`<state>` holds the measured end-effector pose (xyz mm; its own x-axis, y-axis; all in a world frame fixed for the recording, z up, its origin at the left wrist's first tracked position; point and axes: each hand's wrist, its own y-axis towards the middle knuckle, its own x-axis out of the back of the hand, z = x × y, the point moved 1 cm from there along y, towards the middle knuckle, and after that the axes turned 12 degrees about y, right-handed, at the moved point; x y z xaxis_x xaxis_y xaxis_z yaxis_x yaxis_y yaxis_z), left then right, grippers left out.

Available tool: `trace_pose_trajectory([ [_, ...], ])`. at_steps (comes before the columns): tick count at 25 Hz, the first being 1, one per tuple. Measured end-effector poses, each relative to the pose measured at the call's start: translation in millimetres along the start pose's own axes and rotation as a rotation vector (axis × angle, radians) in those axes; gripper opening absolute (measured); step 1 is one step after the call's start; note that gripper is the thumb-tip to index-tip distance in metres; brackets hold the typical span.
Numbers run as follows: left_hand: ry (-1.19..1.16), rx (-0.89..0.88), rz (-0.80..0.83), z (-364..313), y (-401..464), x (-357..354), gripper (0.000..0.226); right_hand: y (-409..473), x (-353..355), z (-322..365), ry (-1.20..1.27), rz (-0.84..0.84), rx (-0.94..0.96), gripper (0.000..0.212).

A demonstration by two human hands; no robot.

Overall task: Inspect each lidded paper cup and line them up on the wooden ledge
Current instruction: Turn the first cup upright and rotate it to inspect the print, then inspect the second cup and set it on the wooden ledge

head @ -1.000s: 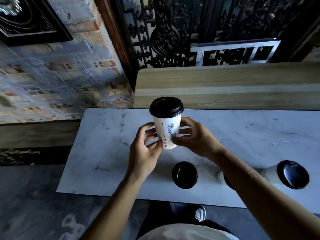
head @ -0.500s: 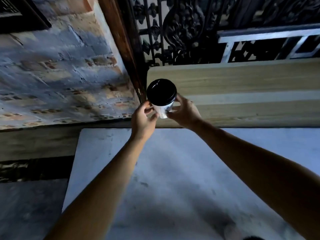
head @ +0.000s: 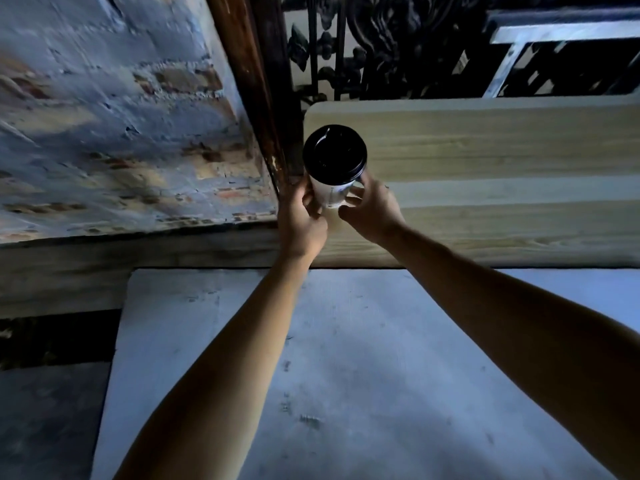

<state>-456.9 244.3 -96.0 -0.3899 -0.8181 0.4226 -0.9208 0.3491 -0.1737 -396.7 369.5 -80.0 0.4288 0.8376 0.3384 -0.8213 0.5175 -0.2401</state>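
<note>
Hands, left hand (head: 300, 220) and right hand (head: 371, 213), clasped around white paper cup (head: 330, 194) with black lid (head: 334, 154), held upright at left end of wooden ledge (head: 502, 161) above marble surface (head: 346, 375); placing step, next likely calling for setting down and letting go.

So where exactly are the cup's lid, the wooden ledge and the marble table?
black lid (head: 334, 154), head view, centre of its top.
wooden ledge (head: 502, 147), head view, bare top surface.
marble table (head: 346, 375), head view, bare middle between the arms.
</note>
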Motion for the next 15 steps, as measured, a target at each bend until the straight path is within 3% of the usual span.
trace_pose_trajectory([
  [6,-0.041,0.133,0.031,-6,-21,13,0.073,-22,12,5,-0.071,0.051,-0.122,0.096],
  [8,-0.033,0.148,0.063,-9,-45,24,0.073,-46,30,9,-0.138,0.056,-0.181,0.098],
  [11,0.049,0.092,0.156,-16,-115,30,0.064,-107,73,17,-0.215,0.049,-0.195,0.087],
  [15,0.211,-0.096,0.360,-31,-231,21,0.058,-215,139,31,-0.199,-0.055,-0.190,0.050],
])
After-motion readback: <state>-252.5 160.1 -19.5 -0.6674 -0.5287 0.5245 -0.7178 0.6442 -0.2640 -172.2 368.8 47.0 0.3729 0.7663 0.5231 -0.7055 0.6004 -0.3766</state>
